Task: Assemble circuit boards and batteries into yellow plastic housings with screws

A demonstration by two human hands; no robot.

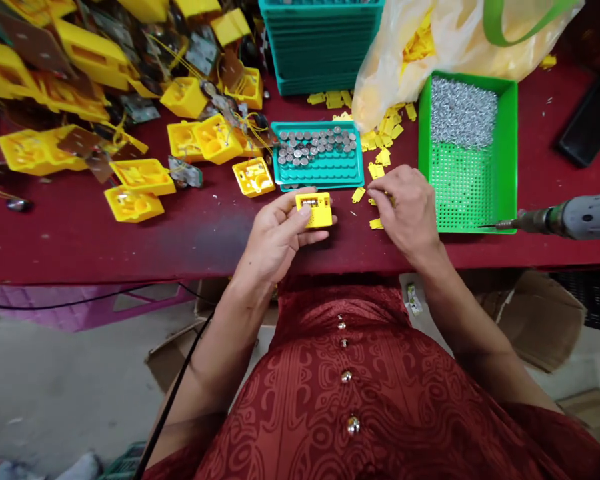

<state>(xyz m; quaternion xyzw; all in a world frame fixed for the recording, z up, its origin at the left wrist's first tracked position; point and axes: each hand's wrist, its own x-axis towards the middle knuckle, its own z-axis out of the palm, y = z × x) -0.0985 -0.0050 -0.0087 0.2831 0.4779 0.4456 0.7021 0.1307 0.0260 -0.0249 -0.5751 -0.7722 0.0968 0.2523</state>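
My left hand (275,237) grips a small yellow plastic case (321,212), thumb on its face and fingers behind it. Silvery button cells (309,202) sit in a slot in the case, partly under the thumb. To the right, my right hand (407,210) is closed with its fingertips pinched low over the table, among small yellow plastic covers (359,195). Whatever lies between those fingertips is hidden. Behind both hands lies a teal tray (320,175) with many button cells in its upper rows. An open yellow housing (253,177) rests left of the tray.
A green basket (425,153) of small screws (464,110) stands at right, with an electric screwdriver (580,217) reaching over its edge. Yellow housings with wires and circuit boards crowd the left. Stacked teal trays (325,47), a plastic bag (387,73) and a phone (591,121) lie farther back.
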